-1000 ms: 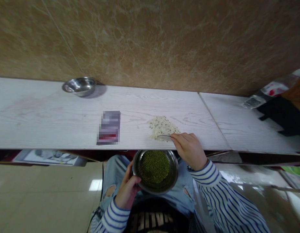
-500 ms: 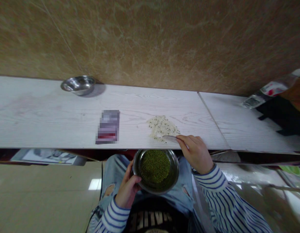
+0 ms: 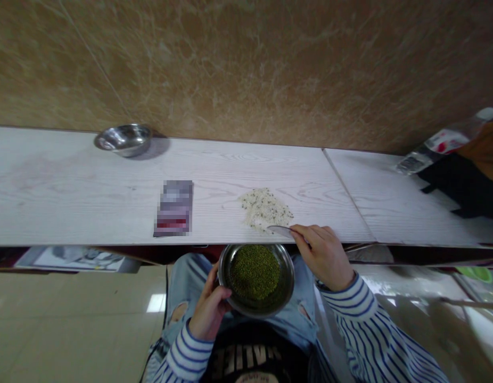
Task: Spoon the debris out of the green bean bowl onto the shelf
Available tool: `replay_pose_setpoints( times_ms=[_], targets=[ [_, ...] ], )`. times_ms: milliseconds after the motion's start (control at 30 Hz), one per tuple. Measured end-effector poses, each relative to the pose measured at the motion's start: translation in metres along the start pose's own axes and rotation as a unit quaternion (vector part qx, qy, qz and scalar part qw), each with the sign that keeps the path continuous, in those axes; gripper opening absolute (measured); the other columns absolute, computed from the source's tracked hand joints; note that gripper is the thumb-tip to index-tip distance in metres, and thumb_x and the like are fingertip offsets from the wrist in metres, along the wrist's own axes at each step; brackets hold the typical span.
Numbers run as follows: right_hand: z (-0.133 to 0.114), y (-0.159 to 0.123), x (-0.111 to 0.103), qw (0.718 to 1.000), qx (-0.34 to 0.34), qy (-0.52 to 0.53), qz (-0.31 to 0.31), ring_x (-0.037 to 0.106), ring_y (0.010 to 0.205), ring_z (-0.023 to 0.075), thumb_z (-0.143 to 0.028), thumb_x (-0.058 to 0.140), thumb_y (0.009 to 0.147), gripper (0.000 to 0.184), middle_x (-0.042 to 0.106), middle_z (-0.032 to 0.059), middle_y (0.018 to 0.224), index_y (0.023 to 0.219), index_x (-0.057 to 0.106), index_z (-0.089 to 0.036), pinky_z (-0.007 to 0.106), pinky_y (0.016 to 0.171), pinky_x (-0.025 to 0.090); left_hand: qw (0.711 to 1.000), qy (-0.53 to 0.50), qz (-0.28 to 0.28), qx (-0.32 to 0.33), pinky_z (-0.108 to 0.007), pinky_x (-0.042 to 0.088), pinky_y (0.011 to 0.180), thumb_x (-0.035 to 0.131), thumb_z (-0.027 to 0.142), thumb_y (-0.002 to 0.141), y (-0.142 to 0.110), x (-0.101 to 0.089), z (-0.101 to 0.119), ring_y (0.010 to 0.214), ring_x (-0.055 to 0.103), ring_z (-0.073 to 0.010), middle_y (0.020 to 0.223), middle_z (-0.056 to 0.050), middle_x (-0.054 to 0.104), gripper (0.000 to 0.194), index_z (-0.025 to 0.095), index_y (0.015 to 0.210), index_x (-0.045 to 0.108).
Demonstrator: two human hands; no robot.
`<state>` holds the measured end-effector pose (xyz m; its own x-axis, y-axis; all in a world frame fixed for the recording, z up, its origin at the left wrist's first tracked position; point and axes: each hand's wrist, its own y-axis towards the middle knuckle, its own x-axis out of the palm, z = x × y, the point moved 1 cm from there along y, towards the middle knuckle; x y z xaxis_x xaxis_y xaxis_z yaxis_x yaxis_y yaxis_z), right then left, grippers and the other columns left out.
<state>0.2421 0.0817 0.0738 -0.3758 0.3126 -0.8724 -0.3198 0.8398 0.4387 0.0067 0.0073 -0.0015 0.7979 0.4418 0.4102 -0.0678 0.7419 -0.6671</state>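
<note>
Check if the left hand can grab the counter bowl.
Likely not while the left hand holds the bean bowl; otherwise only a flat packet lies near the way to the counter bowl.

A bare right hand (image 3: 325,256) in a blue-and-white striped sleeve shifts rightward and nearer the wearer relative to a loose pile of pale grains flecked with dark specks (image 3: 265,208). The thin, flat metal blade (image 3: 281,230) in its fingers, earlier seen almost edge-on over the pile, now sits closer to the pile's near right side, showing more of its face.
</note>
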Motion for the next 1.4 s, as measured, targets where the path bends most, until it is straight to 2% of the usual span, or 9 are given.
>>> replay_pose_setpoints(
  times_ms=[167,300,733,1133,1400],
  targets=[
    [0.000,-0.006,-0.001,1.000,0.010,-0.001,-0.014,0.064,0.081,0.0175,-0.023,0.049,0.094,0.018,0.071,0.0051,0.089,0.102,0.064,-0.017,0.033,0.075,0.041,1.000,0.009,-0.017,0.001,-0.030,0.049,0.057,0.062,0.014,0.056,0.002,-0.001,-0.004,0.081,0.055,-0.0205,0.102,-0.004,0.063,0.072,0.026,0.126,0.052],
    [0.001,-0.010,-0.004,1.000,0.019,-0.001,-0.005,0.064,0.079,0.0177,-0.023,0.049,0.094,0.018,0.071,0.0051,0.087,0.102,0.064,-0.017,0.033,0.074,0.042,1.000,0.007,-0.017,-0.003,-0.031,0.048,0.058,0.062,0.014,0.056,0.003,-0.001,-0.005,0.074,0.053,-0.0177,0.102,-0.002,0.062,0.072,0.027,0.126,0.051],
    [-0.002,-0.011,-0.007,1.000,0.005,0.003,-0.025,0.064,0.081,0.0171,-0.021,0.051,0.093,0.015,0.071,0.0035,0.088,0.101,0.063,-0.018,0.033,0.075,0.042,1.000,0.006,-0.010,-0.001,-0.029,0.049,0.056,0.061,0.013,0.057,0.001,0.002,-0.005,0.073,0.053,-0.0174,0.097,-0.002,0.063,0.072,0.027,0.127,0.051],
    [-0.015,-0.009,-0.006,0.998,-0.012,0.024,-0.059,0.063,0.078,0.0159,-0.025,0.046,0.095,0.020,0.071,0.0036,0.085,0.100,0.064,-0.019,0.034,0.075,0.041,1.000,0.003,-0.002,0.007,-0.028,0.045,0.055,0.062,0.014,0.055,-0.002,0.000,0.000,0.073,0.052,-0.0177,0.098,-0.001,0.063,0.072,0.027,0.125,0.053],
    [-0.021,0.001,0.000,0.999,0.011,0.013,-0.029,0.064,0.080,0.0183,-0.023,0.045,0.094,0.020,0.072,0.0066,0.088,0.102,0.063,-0.017,0.034,0.074,0.044,1.000,0.005,-0.008,0.010,-0.029,0.045,0.054,0.061,0.013,0.056,-0.001,0.001,-0.002,0.072,0.052,-0.0175,0.097,-0.001,0.063,0.070,0.027,0.124,0.054]
  ],
)
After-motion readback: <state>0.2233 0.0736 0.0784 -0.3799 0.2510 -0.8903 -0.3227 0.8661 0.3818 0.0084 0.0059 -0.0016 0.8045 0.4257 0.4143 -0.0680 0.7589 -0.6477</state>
